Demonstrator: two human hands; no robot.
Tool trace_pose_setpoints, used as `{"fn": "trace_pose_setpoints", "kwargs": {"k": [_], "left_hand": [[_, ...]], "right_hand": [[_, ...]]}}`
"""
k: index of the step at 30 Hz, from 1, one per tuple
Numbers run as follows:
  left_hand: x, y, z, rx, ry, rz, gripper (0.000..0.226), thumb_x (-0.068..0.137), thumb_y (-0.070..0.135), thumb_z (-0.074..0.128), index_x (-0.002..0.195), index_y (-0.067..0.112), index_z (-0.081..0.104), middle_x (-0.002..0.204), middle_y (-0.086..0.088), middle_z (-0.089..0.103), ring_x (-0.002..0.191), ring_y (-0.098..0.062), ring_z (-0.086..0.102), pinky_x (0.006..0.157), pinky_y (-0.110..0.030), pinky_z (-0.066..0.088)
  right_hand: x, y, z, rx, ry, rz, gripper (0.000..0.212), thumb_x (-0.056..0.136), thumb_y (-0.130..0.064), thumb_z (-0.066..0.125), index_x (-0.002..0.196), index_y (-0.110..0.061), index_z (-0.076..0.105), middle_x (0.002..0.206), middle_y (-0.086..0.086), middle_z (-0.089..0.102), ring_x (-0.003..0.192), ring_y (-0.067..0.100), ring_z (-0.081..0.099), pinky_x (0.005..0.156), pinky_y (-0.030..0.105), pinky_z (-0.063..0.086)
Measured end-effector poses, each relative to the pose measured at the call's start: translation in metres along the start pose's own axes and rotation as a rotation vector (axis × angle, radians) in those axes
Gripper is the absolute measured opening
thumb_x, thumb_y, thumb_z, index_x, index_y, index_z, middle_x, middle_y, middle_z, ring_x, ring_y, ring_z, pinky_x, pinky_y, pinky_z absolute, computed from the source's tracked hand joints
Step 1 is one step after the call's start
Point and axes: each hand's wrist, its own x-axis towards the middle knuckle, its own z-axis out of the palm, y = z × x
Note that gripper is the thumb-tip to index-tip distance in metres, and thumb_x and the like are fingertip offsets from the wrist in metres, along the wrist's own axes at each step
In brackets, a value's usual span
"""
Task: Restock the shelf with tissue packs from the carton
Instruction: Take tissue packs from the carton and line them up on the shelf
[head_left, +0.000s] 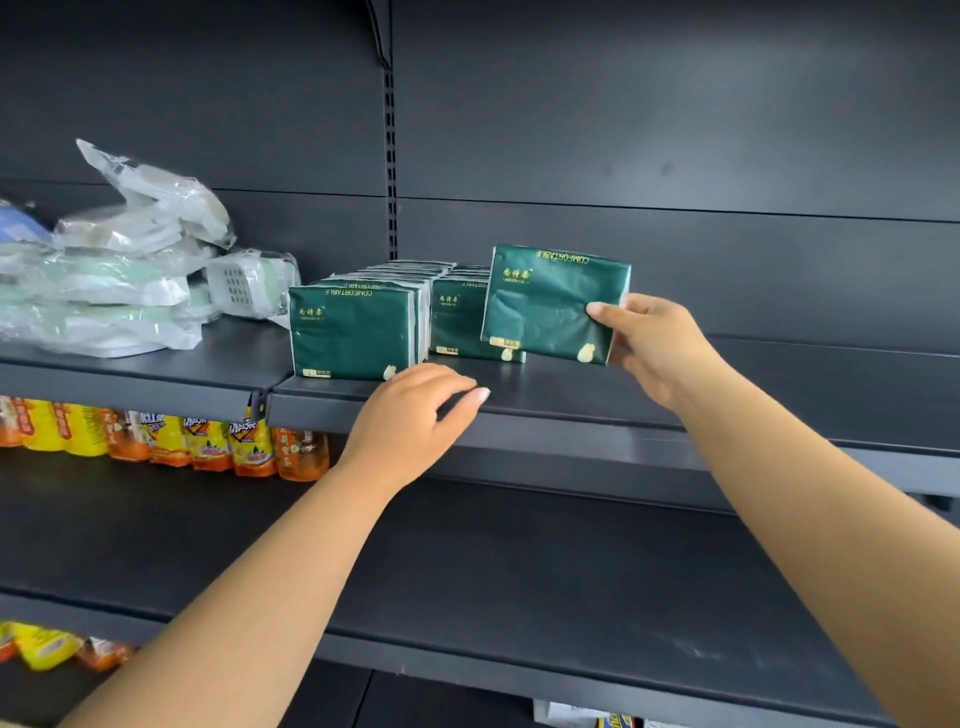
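Note:
My right hand (649, 343) grips a dark green tissue pack (550, 301) by its right edge, holding it upright just above the dark shelf (675, 384). Directly behind it stands a second row of green packs (457, 322). Left of that, a first row of several green packs (353, 332) runs back from the shelf's front edge. My left hand (415, 415) rests on the shelf's front lip below the first row, fingers apart and holding nothing. The carton is out of view.
Clear plastic-wrapped goods (124, 270) are piled on the same shelf at the left. Orange and yellow drink bottles (208, 441) line the shelf below at the left. The lower shelf (519, 571) is bare in the middle. Yellow snack packs (47, 644) sit at the bottom left.

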Motion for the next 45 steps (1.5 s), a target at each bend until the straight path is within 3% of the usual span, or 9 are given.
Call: {"fn": "trace_pose_setpoints", "kwargs": {"k": [9, 14, 18, 24, 27, 31, 35, 40, 45], "left_hand": [[-0.001, -0.016, 0.029, 0.234, 0.251, 0.089, 0.033, 0.083, 0.033, 0.049, 0.072, 0.017, 0.076, 0.073, 0.006, 0.072, 0.058, -0.016, 0.065, 0.057, -0.02, 0.046], [-0.001, -0.02, 0.033, 0.254, 0.265, 0.102, 0.032, 0.085, 0.033, 0.05, 0.072, 0.017, 0.076, 0.074, 0.005, 0.072, 0.057, -0.018, 0.065, 0.058, -0.022, 0.048], [0.0, -0.022, 0.036, 0.271, 0.269, 0.104, 0.046, 0.094, 0.037, 0.04, 0.072, 0.018, 0.075, 0.074, 0.007, 0.072, 0.057, -0.017, 0.065, 0.057, -0.022, 0.046], [0.0, -0.019, 0.035, 0.27, 0.302, 0.106, 0.046, 0.094, 0.036, 0.039, 0.071, 0.018, 0.075, 0.073, 0.007, 0.071, 0.057, -0.016, 0.064, 0.058, -0.02, 0.045], [-0.001, -0.014, 0.029, 0.238, 0.249, 0.08, 0.034, 0.084, 0.033, 0.048, 0.071, 0.016, 0.075, 0.072, 0.005, 0.071, 0.056, -0.019, 0.063, 0.061, -0.019, 0.041], [0.004, 0.004, 0.012, 0.123, 0.029, -0.12, 0.032, 0.088, 0.032, 0.047, 0.085, 0.014, 0.073, 0.089, 0.003, 0.07, 0.081, -0.019, 0.064, 0.067, -0.022, 0.043], [-0.004, 0.031, -0.001, 0.198, -0.042, -0.197, 0.028, 0.093, 0.027, 0.046, 0.092, 0.012, 0.07, 0.097, 0.001, 0.066, 0.092, -0.021, 0.056, 0.07, -0.029, 0.041], [-0.05, 0.107, -0.002, 0.265, -0.086, 0.124, 0.039, 0.083, 0.034, 0.038, 0.071, 0.013, 0.068, 0.062, 0.003, 0.063, 0.066, -0.025, 0.059, 0.066, -0.028, 0.039], [-0.126, 0.194, 0.039, 0.236, -0.198, 0.095, 0.033, 0.081, 0.03, 0.042, 0.066, 0.014, 0.068, 0.056, 0.004, 0.061, 0.06, -0.024, 0.06, 0.062, -0.03, 0.046]], "right_hand": [[0.061, 0.034, 0.048, -0.267, 0.091, 0.078, 0.025, 0.081, -0.018, 0.069, 0.088, 0.003, 0.06, 0.109, 0.028, 0.063, 0.075, 0.031, 0.061, 0.088, 0.054, 0.05], [0.067, 0.038, 0.067, -0.443, 0.087, 0.063, 0.033, 0.086, -0.024, 0.065, 0.064, -0.012, 0.044, 0.064, 0.005, 0.051, 0.054, 0.019, 0.044, 0.064, 0.03, 0.043], [0.072, 0.043, 0.073, -0.594, 0.069, 0.001, 0.023, 0.09, -0.028, 0.06, 0.079, -0.009, 0.056, 0.067, 0.007, 0.05, 0.069, 0.024, 0.049, 0.062, 0.027, 0.037], [0.069, 0.042, 0.073, -0.692, 0.088, 0.02, 0.044, 0.091, -0.035, 0.056, 0.059, -0.013, 0.035, 0.057, 0.004, 0.042, 0.062, 0.022, 0.044, 0.05, 0.02, 0.03], [0.051, 0.036, 0.064, -0.67, 0.086, 0.054, 0.044, 0.091, -0.034, 0.057, 0.061, -0.008, 0.04, 0.06, 0.007, 0.044, 0.059, 0.025, 0.044, 0.051, 0.026, 0.034], [0.018, 0.028, 0.04, -0.652, 0.08, -0.052, 0.039, 0.091, -0.03, 0.058, 0.115, 0.001, 0.06, 0.117, 0.013, 0.064, 0.11, 0.027, 0.057, 0.086, 0.026, 0.043], [-0.032, 0.018, 0.007, -0.675, 0.077, -0.209, 0.025, 0.091, -0.029, 0.059, 0.111, -0.013, 0.061, 0.104, -0.003, 0.063, 0.093, 0.01, 0.053, 0.073, 0.013, 0.034], [-0.117, 0.033, -0.056, -0.895, 0.119, -0.489, 0.021, 0.092, -0.029, 0.056, 0.106, -0.016, 0.065, 0.099, -0.004, 0.065, 0.095, 0.015, 0.055, 0.073, 0.019, 0.033], [-0.199, 0.083, -0.135, -0.879, 0.068, -0.458, 0.018, 0.09, -0.027, 0.059, 0.096, -0.014, 0.07, 0.09, -0.002, 0.068, 0.091, 0.018, 0.056, 0.072, 0.021, 0.035]]}}
